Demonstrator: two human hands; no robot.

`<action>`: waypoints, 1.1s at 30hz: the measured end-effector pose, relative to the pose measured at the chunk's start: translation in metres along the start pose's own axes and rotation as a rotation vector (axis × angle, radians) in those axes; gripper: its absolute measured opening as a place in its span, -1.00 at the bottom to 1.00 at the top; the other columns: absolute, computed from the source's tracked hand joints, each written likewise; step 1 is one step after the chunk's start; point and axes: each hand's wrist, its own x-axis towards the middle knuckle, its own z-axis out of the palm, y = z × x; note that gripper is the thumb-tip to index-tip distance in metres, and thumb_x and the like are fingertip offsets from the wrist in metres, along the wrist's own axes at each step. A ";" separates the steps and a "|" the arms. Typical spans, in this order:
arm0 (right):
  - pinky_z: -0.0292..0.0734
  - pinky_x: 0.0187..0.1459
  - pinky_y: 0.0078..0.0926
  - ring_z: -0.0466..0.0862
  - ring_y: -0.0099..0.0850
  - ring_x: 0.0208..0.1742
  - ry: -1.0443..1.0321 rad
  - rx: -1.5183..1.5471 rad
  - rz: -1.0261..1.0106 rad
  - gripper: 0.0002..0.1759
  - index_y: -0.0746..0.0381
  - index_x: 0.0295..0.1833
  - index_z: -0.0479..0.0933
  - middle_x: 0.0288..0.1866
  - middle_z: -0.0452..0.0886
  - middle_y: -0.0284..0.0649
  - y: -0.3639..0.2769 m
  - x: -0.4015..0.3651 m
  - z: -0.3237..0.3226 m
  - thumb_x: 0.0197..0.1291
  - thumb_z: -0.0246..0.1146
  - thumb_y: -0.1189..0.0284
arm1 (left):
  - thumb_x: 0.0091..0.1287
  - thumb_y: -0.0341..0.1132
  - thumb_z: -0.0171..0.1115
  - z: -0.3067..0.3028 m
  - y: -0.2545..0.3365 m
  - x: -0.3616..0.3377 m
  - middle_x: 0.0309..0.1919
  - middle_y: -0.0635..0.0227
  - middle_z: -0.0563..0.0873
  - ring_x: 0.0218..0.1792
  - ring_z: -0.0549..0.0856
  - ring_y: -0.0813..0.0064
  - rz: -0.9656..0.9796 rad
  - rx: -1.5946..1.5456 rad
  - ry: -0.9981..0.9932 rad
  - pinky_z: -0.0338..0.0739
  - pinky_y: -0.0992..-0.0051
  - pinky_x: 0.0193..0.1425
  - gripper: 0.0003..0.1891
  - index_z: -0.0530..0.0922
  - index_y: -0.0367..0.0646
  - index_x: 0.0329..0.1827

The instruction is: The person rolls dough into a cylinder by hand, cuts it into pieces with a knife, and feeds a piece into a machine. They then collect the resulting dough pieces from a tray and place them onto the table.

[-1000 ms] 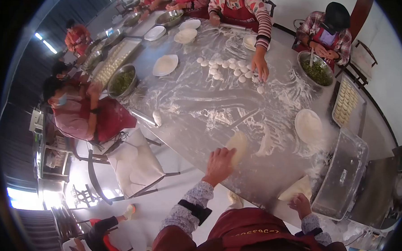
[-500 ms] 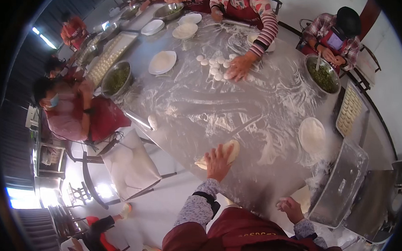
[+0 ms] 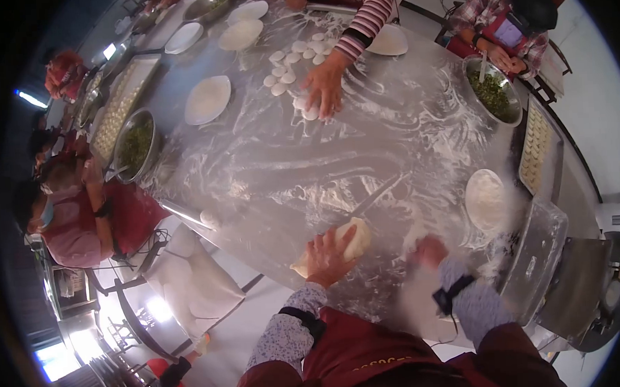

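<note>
A pale piece of dough (image 3: 355, 238) lies near the table's front edge. My left hand (image 3: 326, 257) rests on top of it, palm down, fingers spread over the dough. To the right, my right hand (image 3: 429, 252) is over the floured table (image 3: 308, 159), blurred by motion, so its fingers cannot be made out. A plate of white flour (image 3: 485, 201) stands to the right of that hand.
Across the table a co-worker's hand (image 3: 325, 88) touches small dough pieces (image 3: 287, 59). A bowl of green filling (image 3: 492, 95), a tray of dumplings (image 3: 536, 145) and a clear plastic bin (image 3: 536, 260) line the right side. Another filling bowl (image 3: 135, 146) stands left.
My right hand has moved up and inward over the table from the lower right. My left hand stays on the dough. The co-worker's hand has shifted, and the whole view has moved.
</note>
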 end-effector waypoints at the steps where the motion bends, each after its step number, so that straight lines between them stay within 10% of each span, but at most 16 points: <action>1: 0.42 -0.36 -0.26 0.56 -0.29 -0.35 0.238 -0.589 -0.273 -0.72 0.24 -0.29 0.48 -0.39 0.54 -0.13 -0.023 0.020 -0.009 0.15 0.16 0.21 | -0.05 0.03 0.30 -0.002 -0.003 0.001 0.08 0.26 0.37 0.00 0.41 0.17 0.015 -0.025 -0.036 0.30 0.15 0.04 -0.23 0.22 0.32 0.32; 3: 0.47 -0.07 -0.38 0.57 -0.34 -0.10 0.405 0.882 -0.355 -0.73 0.21 -0.04 0.37 -0.19 0.54 -0.17 -0.052 0.058 -0.013 0.25 0.06 0.27 | -0.07 -0.04 0.33 -0.010 -0.008 0.005 0.03 0.21 0.40 -0.01 0.42 0.12 0.046 -0.099 -0.107 0.30 0.14 0.07 -0.23 0.25 0.29 0.30; 4: 0.47 -0.07 -0.38 0.57 -0.34 -0.10 0.411 0.882 -0.350 -0.73 0.21 -0.04 0.37 -0.19 0.54 -0.17 -0.070 0.062 -0.004 0.25 0.06 0.27 | -0.07 -0.04 0.33 -0.012 -0.013 0.005 0.03 0.21 0.40 -0.01 0.42 0.12 0.049 -0.102 -0.113 0.30 0.14 0.07 -0.23 0.25 0.29 0.30; 11: 0.45 0.10 -0.31 0.54 -0.22 0.04 -0.493 0.783 0.046 -0.66 0.20 0.13 0.29 0.02 0.49 -0.06 -0.133 0.088 0.130 0.26 0.01 0.37 | -0.06 -0.12 0.31 -0.043 -0.042 -0.021 -0.09 0.17 0.45 -0.08 0.49 0.18 0.363 -0.214 -0.138 0.34 0.18 0.00 -0.31 0.32 0.31 0.25; 14: 0.46 0.06 -0.38 0.55 -0.26 0.02 -0.113 0.759 0.082 -0.65 0.26 0.11 0.33 0.01 0.50 -0.06 -0.131 0.103 0.140 0.25 0.04 0.36 | -0.04 -0.12 0.30 -0.047 -0.060 -0.039 -0.09 0.20 0.46 -0.08 0.49 0.19 0.327 -0.254 -0.190 0.34 0.19 -0.01 -0.33 0.32 0.32 0.25; 16: 0.45 0.01 -0.39 0.54 -0.28 0.00 0.530 -0.846 -0.782 -0.70 0.30 0.03 0.38 -0.02 0.50 -0.07 -0.125 0.109 0.099 0.25 0.03 0.37 | -0.05 -0.13 0.31 -0.048 -0.064 -0.040 -0.08 0.21 0.47 -0.07 0.49 0.21 0.308 -0.280 -0.163 0.33 0.19 -0.01 -0.31 0.32 0.27 0.25; 20: 0.40 0.02 -0.35 0.51 -0.21 -0.01 0.497 0.194 -0.469 -0.71 0.30 0.02 0.38 -0.07 0.52 -0.09 -0.132 0.076 0.082 0.24 -0.01 0.39 | -0.03 -0.16 0.31 -0.051 -0.046 -0.006 -0.02 0.21 0.47 -0.02 0.48 0.23 0.301 -0.251 -0.078 0.30 0.22 0.06 -0.36 0.36 0.13 0.22; 22: 0.33 0.06 -0.29 0.46 -0.11 -0.02 0.357 -0.356 -0.819 -0.69 0.28 0.03 0.39 -0.08 0.49 -0.09 -0.145 0.038 0.103 0.20 -0.01 0.41 | -0.01 -0.17 0.29 -0.049 -0.032 0.008 0.01 0.22 0.47 0.00 0.47 0.23 0.355 -0.204 -0.012 0.29 0.23 0.10 -0.39 0.38 0.07 0.20; 26: 0.11 0.17 -0.11 0.33 -0.14 0.12 0.445 -0.861 -0.709 -0.62 0.23 0.02 0.42 0.05 0.42 -0.13 -0.104 0.012 0.143 0.13 -0.02 0.29 | 0.06 -0.21 0.25 -0.047 -0.029 0.024 0.07 0.30 0.47 0.13 0.40 0.23 0.418 -0.317 -0.008 0.21 0.22 0.24 -0.48 0.41 -0.05 0.14; 28: 0.05 0.19 -0.06 0.29 -0.14 0.16 0.490 -0.858 -0.720 -0.62 0.21 0.00 0.43 0.07 0.41 -0.15 -0.102 0.011 0.153 0.12 -0.02 0.26 | 0.10 -0.16 0.20 -0.059 -0.038 0.028 0.02 0.32 0.50 0.14 0.38 0.25 0.138 -0.300 0.278 0.15 0.12 0.25 -0.57 0.46 -0.03 0.06; 33: 0.07 0.18 -0.05 0.33 -0.15 0.14 0.661 -0.955 -0.605 -0.67 0.15 -0.11 0.49 0.03 0.46 -0.16 -0.102 0.037 0.165 0.06 -0.02 0.26 | 0.14 -0.05 0.12 -0.021 -0.040 0.052 -0.07 0.40 0.54 0.09 0.41 0.28 0.162 -0.142 0.221 0.11 0.02 0.19 -0.64 0.52 0.03 -0.04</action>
